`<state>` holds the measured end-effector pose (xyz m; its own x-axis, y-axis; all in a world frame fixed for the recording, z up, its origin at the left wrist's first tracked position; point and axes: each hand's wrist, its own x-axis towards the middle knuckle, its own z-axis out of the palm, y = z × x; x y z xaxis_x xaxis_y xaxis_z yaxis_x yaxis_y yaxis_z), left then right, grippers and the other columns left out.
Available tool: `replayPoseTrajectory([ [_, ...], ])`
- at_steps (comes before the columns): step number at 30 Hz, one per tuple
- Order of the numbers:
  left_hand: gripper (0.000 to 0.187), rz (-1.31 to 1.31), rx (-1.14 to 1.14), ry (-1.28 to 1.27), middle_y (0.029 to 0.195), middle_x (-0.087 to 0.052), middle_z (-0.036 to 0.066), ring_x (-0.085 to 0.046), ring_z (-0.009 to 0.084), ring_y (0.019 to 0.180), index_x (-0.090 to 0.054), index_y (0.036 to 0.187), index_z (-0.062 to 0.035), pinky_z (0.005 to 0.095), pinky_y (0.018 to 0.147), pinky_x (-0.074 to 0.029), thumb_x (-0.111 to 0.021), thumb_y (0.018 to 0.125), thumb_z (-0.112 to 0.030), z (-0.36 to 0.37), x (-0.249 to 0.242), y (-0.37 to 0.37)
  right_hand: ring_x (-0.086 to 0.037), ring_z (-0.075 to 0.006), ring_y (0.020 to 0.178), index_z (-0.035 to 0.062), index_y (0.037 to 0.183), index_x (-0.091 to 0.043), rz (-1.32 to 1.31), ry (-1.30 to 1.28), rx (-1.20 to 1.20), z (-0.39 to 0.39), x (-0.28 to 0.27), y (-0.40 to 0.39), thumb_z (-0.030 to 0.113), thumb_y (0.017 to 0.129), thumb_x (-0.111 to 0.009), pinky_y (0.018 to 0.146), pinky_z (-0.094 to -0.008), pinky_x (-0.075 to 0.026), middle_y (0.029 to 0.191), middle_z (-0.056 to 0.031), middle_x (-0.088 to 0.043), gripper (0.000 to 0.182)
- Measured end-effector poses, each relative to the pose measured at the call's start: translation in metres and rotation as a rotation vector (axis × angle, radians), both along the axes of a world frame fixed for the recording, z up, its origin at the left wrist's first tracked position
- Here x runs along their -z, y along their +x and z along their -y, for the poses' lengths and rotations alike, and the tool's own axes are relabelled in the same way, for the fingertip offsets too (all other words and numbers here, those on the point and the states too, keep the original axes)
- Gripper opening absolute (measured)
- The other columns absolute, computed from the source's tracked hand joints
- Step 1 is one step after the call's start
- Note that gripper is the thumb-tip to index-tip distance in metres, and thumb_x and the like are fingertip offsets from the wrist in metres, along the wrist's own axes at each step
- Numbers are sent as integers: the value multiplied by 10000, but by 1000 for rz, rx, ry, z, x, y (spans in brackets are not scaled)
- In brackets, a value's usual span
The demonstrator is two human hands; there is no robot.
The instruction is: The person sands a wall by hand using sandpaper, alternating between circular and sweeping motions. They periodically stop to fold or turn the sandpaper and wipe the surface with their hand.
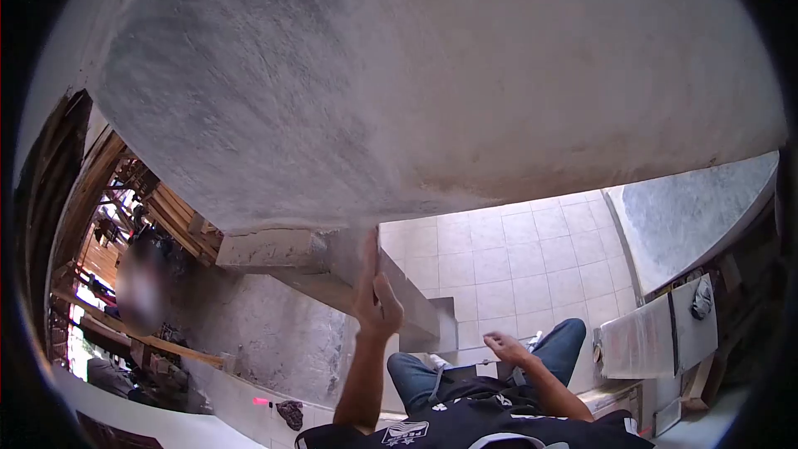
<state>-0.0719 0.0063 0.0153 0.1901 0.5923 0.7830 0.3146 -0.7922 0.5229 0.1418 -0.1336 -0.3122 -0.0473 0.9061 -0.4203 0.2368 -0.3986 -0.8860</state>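
My left hand (376, 299) is raised on a bent arm, fingers straight and together, seen edge-on. Its fingertips overlap the lower edge of a large plastered surface (274, 91), grey and streaked on the left, cream on the right. A thin dark strip (378, 237) shows along the fingers; I cannot tell whether it is something held. The thumb lies close to the palm. My right hand (509, 347) hangs low over my lap between the jeans-covered knees (559, 345), fingers loosely stretched out and nothing visible in them.
A concrete ledge (266, 251) juts out below the plaster at left. Pale floor tiles (507, 262) lie below. Timber boards (170, 212) and a blurred person (141, 283) are at far left. Pale panels (640, 341) stand at right. A pink-handled item (262, 402) lies near a dark cloth (289, 414).
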Motion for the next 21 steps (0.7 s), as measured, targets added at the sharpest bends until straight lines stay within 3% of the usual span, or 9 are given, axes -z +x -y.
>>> replayPoseTrajectory([
  [3, 419, 102, -35, -455, 1315, -527, 264, -524, 318, 1229, -446, 1334, 113, 368, 1018, -405, -349, 1005, -129, 25, 64, -3, -591, -249, 1082, 25, 1286, -533, -119, 159, 32, -20, -46, -8, 378, 1005, -459, 934, -360, -462, 1180, -168, -618, 457],
  [6, 421, 82, -35, -674, 1261, -572, 247, -566, 279, 1168, -479, 1327, 75, 345, 973, -431, -369, 1019, -189, 43, 93, 5, -582, -230, 1098, 46, 1348, -464, -323, 174, 46, -40, -105, -20, 369, 1020, -430, 928, -364, -457, 1217, -153, -599, 462],
  [10, 443, 174, -82, -853, 1078, -652, 157, -617, 201, 965, -548, 1250, 54, 303, 864, -473, -380, 1033, -294, 66, 112, 18, -571, -222, 1113, 67, 1400, -385, -570, 123, 77, -46, -151, -30, 373, 1021, -429, 920, -372, -455, 1241, -130, -581, 489],
  [11, 441, 241, -131, -861, 983, -646, 113, -580, 191, 896, -589, 1131, 48, 300, 838, -455, -397, 1031, -336, 71, 117, 23, -571, -219, 1111, 68, 1401, -383, -639, 73, 78, -47, -154, -31, 371, 1013, -450, 919, -372, -457, 1243, -130, -578, 497],
  [13, 445, 334, -66, -951, 1000, -642, 105, -580, 182, 905, -586, 1139, 46, 294, 842, -458, -391, 1034, -340, 74, 130, 25, -570, -211, 1106, 69, 1403, -379, -773, -33, 79, -44, -154, -31, 366, 998, -493, 915, -371, -461, 1247, -128, -572, 516],
  [18, 444, 559, 161, -1202, 1087, -628, 94, -588, 147, 964, -562, 1208, 35, 277, 850, -478, -446, 1021, -351, 74, 169, 16, -581, -183, 1087, 21, 1381, -396, -686, -36, 192, -35, -160, -25, 299, 926, -639, 904, -341, -477, 1226, -136, -583, 586],
  [21, 394, 405, 114, -1125, 799, -616, 29, -496, 63, 662, -628, 1078, 9, 226, 579, -409, -464, 1016, -344, 73, 174, 13, -604, -180, 1053, -10, 1330, -448, -692, -2, 276, -31, -161, -19, 228, 915, -656, 880, -329, -499, 1181, -133, -610, 521],
])
